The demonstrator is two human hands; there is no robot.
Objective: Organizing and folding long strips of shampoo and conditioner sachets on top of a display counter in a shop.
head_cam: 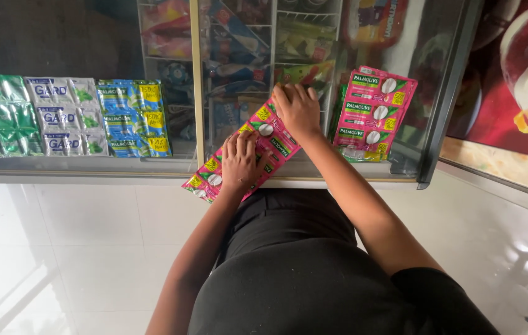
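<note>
Soft, even daylight, bright white floor tiles below the left hand with pale glare patches, dim reflections on the glass tabletop, sharp focus centrally, wide-angle stretching at edges

Both my arms are bare and stretched forward, away from my body. Left hand is palm down, fingers slightly spread and pressed flat, wrist straight, forearm angling up from lower left. Right hand reaches further ahead, also palm down, fingers extended and close together, elbow bent out to the right. Neither hand is curled into a grasp. Hands sit near each other, not touching.
</note>
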